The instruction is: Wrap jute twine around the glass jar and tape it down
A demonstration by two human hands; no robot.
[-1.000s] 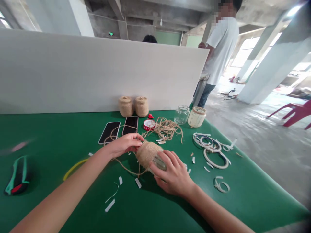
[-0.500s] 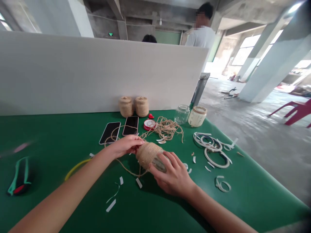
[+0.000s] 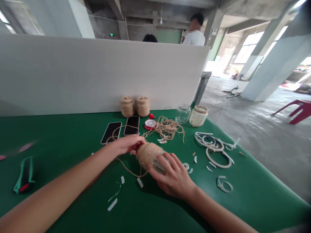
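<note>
A glass jar [image 3: 148, 154] lies tilted on its side above the table, its left part wound with jute twine and its right part bare glass. My right hand [image 3: 173, 174] is wrapped round the bare glass end. At the wrapped end, the fingers of my left hand [image 3: 131, 144] are pinched together against the twine; the fingertips are partly hidden. Loose jute twine [image 3: 130, 170] loops out below the left hand and under the jar. Behind the hands, a heap of the same twine [image 3: 168, 127] spreads beside a red-edged tape roll [image 3: 150, 124].
Two phones [image 3: 111, 132] lie left of the twine heap. Two twine-covered jars [image 3: 127, 106] stand by the white partition [image 3: 97, 74]. A clear jar [image 3: 183, 114] and a cream-coated jar [image 3: 198, 116] stand right. Tape rings [image 3: 209, 141] and paper scraps lie around; a green-black tool [image 3: 25, 176] lies left.
Both hands keep their hold at the jar with little movement. The view has shifted slightly, and the yellow curved piece by my left forearm is now out of sight. The person behind the partition has moved left.
</note>
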